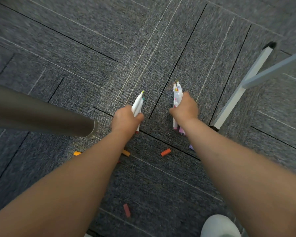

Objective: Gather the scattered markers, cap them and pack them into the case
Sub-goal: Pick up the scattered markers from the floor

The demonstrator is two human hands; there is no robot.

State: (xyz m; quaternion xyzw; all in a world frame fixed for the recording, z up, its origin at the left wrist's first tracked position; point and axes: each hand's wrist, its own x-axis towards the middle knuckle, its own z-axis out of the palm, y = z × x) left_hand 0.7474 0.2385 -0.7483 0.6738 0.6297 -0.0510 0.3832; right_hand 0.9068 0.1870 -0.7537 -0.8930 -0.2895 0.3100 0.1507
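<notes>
Few uncapped markers (138,103) clutched tight in the left hand (126,120), fatter marker bundle (177,95) fisted in the right hand (184,109), both over grey carpet (75,48). Loose down there: orange-red cap (165,152), orange cap (126,153), pinkish cap (126,210) near white shoe (219,226).

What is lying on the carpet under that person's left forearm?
An orange cap pokes out at the inner edge of the left forearm, a lighter orange cap at the outer edge, plus a red speck. The arm covers their other ends and whatever lies between.
</notes>
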